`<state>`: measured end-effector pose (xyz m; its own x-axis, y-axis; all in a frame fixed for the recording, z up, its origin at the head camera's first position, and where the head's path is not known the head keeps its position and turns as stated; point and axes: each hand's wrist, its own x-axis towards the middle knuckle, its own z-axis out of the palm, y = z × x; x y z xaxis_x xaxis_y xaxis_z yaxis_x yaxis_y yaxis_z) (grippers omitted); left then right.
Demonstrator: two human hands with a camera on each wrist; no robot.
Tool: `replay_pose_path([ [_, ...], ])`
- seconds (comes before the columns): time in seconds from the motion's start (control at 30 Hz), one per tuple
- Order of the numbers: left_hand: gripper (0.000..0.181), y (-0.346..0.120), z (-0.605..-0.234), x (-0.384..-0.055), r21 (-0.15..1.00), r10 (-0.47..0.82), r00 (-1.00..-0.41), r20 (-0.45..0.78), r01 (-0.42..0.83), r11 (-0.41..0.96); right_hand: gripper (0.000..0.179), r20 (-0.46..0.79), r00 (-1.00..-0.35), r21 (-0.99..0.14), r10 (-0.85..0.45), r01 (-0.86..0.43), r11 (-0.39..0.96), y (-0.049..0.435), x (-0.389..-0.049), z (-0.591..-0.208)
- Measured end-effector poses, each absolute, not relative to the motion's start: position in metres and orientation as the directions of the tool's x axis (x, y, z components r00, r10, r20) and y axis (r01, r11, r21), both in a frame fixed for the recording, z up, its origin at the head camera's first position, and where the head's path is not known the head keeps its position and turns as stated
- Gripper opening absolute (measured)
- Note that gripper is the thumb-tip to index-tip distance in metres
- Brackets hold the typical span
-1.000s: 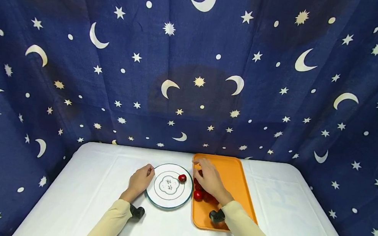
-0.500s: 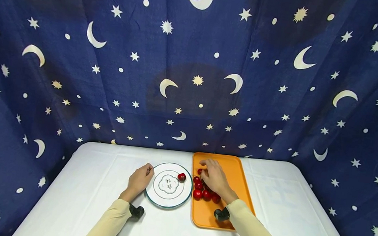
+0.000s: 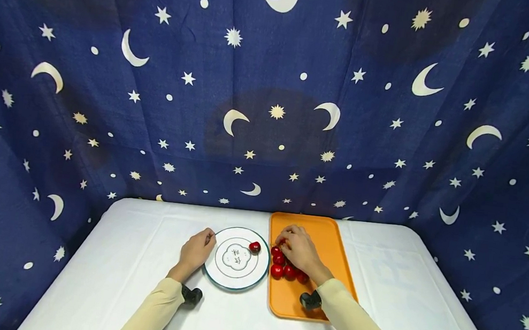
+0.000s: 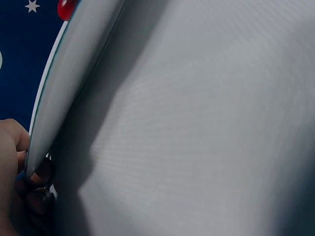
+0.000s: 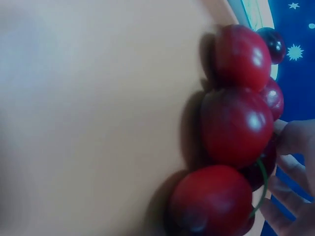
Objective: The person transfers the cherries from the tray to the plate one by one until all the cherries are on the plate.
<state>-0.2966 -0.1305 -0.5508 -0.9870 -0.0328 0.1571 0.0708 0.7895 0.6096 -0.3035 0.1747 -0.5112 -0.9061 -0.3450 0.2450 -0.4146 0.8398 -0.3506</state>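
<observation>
My left hand (image 3: 196, 249) grips the left rim of a white plate (image 3: 223, 276) with a dark green edge. In the left wrist view the thumb lies above the rim and the fingers (image 4: 42, 172) underneath. One dark red cherry (image 3: 255, 247) sits on the plate's right side. Over the orange tray (image 3: 329, 244), my right hand (image 3: 301, 248) curls its thumb and fingers round a cherry (image 3: 283, 241) at the far end of the group, mostly hidden by them. Several more cherries (image 3: 276, 271) lie along the tray's left side; a green stem (image 5: 264, 179) shows among them.
The tray stands right beside the plate on a table with a white cloth (image 3: 392, 286). A dark blue curtain (image 3: 273, 80) with moons and stars hangs behind the table. Each wrist wears a small black camera (image 3: 191, 296).
My right hand first drew back slightly, uncovering the cherries. Its fingers then came down and closed on the far cherry. My left hand and the plate stay put.
</observation>
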Motion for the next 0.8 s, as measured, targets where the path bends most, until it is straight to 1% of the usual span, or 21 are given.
replay_pose_path([
  [0.13,0.018,-0.13,-0.551,-0.2968,0.609,-0.036,-0.985,0.168,0.075,0.79,0.011,0.22,-0.917,-0.349,-0.333,-0.393,0.851,0.1746,-0.3039,-0.5109],
  [0.3,0.018,-0.1289,-0.5531,-0.2973,0.611,-0.046,-0.984,0.172,0.069,0.789,0.014,0.191,-0.93,-0.348,-0.314,-0.363,0.864,0.1754,-0.304,-0.5114],
  [0.53,0.017,-0.1273,-0.552,-0.296,0.609,-0.046,-0.986,0.158,0.06,0.791,0.013,0.219,-0.926,-0.329,-0.307,-0.366,0.87,0.1771,-0.3055,-0.5115],
  [0.8,0.018,-0.1275,-0.5509,-0.2952,0.602,-0.049,-0.985,0.166,0.062,0.796,0.014,0.211,-0.937,-0.336,-0.28,-0.338,0.879,0.1751,-0.3066,-0.5103],
])
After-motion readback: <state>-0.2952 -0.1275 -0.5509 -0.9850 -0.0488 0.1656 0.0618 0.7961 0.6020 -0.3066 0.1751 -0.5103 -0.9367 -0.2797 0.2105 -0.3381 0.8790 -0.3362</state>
